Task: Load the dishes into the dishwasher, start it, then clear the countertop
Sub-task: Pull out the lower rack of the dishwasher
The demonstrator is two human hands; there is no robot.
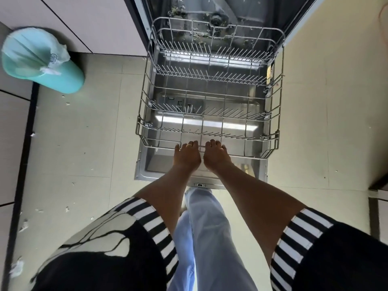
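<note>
The dishwasher stands open in front of me, its steel door (147,164) folded down flat. A grey wire lower rack (144,114) is pulled out over the door and holds no dishes. My left hand (186,156) and my right hand (216,156) sit side by side at the rack's near rim. The fingers of both curl over the front wire. The tub (210,22) behind the rack shows bits of debris on its floor.
A mint-green bin (42,59) with a plastic liner stands on the floor at the left, by pale cabinet fronts (88,22). Small scraps lie scattered on the beige tiles (84,143). A wall or cabinet side (336,59) borders the dishwasher on the right.
</note>
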